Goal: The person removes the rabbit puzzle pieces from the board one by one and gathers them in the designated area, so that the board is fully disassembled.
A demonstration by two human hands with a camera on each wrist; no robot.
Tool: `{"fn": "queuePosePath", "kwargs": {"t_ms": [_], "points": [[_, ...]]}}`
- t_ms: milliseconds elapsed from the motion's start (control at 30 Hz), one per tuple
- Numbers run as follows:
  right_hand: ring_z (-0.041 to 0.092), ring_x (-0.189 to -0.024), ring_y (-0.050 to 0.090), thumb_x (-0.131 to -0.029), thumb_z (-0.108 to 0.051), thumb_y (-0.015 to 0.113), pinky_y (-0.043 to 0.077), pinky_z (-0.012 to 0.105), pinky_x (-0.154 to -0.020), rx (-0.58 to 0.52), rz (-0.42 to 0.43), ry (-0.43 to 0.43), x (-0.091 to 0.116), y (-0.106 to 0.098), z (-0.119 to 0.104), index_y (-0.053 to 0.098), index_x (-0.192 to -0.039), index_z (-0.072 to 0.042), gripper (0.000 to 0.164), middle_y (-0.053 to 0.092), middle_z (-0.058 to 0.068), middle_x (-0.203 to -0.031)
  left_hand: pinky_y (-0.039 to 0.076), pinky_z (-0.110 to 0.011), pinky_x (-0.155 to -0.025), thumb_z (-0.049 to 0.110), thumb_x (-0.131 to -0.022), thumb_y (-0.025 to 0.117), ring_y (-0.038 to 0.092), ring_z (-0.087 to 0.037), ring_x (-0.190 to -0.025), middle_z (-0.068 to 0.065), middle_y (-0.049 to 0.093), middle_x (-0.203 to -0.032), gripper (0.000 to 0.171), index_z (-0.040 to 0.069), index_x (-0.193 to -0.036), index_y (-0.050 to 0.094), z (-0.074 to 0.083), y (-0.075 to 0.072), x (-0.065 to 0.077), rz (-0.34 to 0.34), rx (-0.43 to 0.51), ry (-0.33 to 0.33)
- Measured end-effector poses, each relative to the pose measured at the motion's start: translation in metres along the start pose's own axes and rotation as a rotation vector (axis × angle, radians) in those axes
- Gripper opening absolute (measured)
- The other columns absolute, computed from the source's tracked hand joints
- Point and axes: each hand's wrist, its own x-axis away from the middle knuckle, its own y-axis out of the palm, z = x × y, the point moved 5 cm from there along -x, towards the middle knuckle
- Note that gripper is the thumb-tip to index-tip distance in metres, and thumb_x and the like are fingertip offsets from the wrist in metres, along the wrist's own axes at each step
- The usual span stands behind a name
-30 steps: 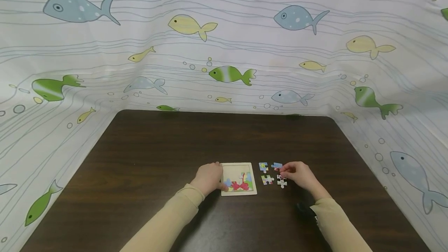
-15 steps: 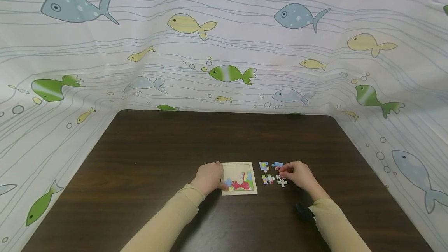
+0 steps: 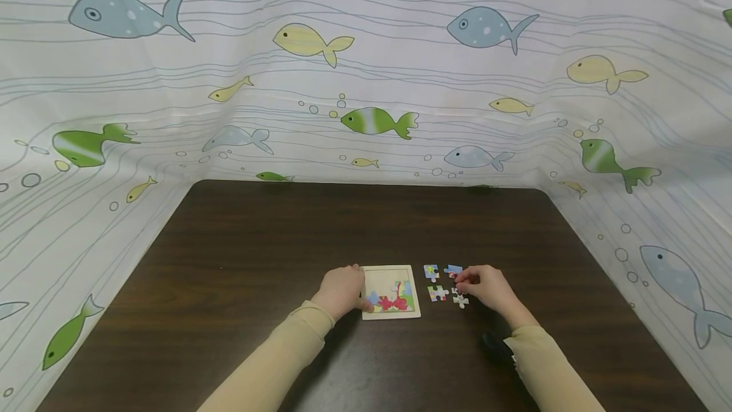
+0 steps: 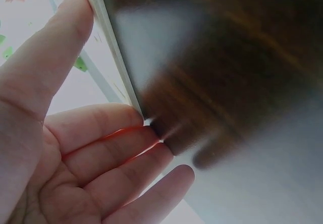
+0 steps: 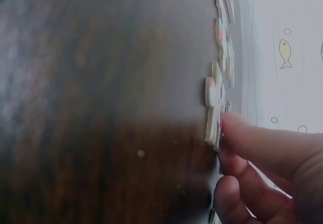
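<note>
A square wooden puzzle tray [image 3: 391, 316] lies flat, its lower part filled with a red and green picture and its upper part bare wood. My left hand [image 3: 340, 291] rests at the tray's left side, fingers nearly straight. In the left wrist view the thumb [image 4: 75, 19] lies over the tray's rim [image 4: 113, 45], with the index fingertip at its edge. Several loose jigsaw pieces lie right of the tray. My right hand [image 3: 485, 283] has thumb and index finger pinched at the top of the lower right jigsaw piece [image 3: 460, 301], covering part of it.
Other jigsaw pieces, upper left [image 3: 431, 270], upper right [image 3: 454, 269] and lower left [image 3: 438, 294], lie close together. The dark wooden table [image 3: 274, 234] ends at a white fish-print curtain [image 3: 400, 75] behind and at both sides. A black object [image 3: 495, 345] shows under the right wrist.
The left hand and the tray have stayed in place. The right hand stays at the jigsaw pieces with only a very slight shift; the pieces lie as before.
</note>
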Motion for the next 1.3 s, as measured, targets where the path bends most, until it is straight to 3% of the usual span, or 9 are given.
{"fn": "queuePosePath", "kwargs": {"t_ms": [433, 933, 1133, 1300], "points": [[0.012, -0.071, 0.057, -0.086, -0.012, 0.070, 0.048, 0.029, -0.065, 0.018, 0.038, -0.026, -0.001, -0.003, -0.004, 0.073, -0.090, -0.008, 0.007, 0.069, 0.000, -0.082, 0.057, -0.037, -0.069, 0.056, -0.065, 0.079, 0.065, -0.024, -0.103, -0.013, 0.063, -0.123, 0.080, 0.000, -0.120, 0.063, -0.001, 0.000, -0.001, -0.002, -0.015, -0.005], [0.013, -0.068, 0.051, -0.083, -0.014, 0.073, 0.044, 0.026, -0.058, -0.004, 0.033, -0.064, -0.005, 0.010, -0.038, 0.073, -0.097, -0.007, 0.016, 0.064, -0.002, -0.079, 0.057, -0.037, -0.069, 0.054, -0.065, 0.080, 0.067, -0.024, -0.098, -0.013, 0.063, -0.124, 0.078, 0.001, -0.119, 0.064, -0.001, 0.000, 0.000, -0.010, 0.006, -0.009], [0.011, -0.063, 0.049, -0.080, -0.017, 0.076, 0.043, 0.025, -0.054, 0.000, 0.025, -0.129, -0.007, 0.021, -0.055, 0.073, -0.103, -0.004, 0.027, 0.059, -0.004, -0.075, 0.057, -0.036, -0.068, 0.055, -0.064, 0.080, 0.067, -0.024, -0.097, -0.012, 0.064, -0.123, 0.078, 0.002, -0.119, 0.065, -0.001, 0.002, 0.000, -0.007, -0.008, -0.007], [0.010, -0.069, 0.052, -0.078, -0.018, 0.078, 0.046, 0.024, -0.060, 0.030, 0.003, -0.155, -0.008, 0.029, -0.073, 0.073, -0.103, -0.005, 0.028, 0.060, -0.004, -0.078, 0.057, -0.037, -0.066, 0.054, -0.063, 0.081, 0.068, -0.024, -0.093, -0.013, 0.065, -0.120, 0.076, 0.001, -0.115, 0.066, 0.000, 0.001, 0.000, 0.016, -0.006, -0.002]]}}
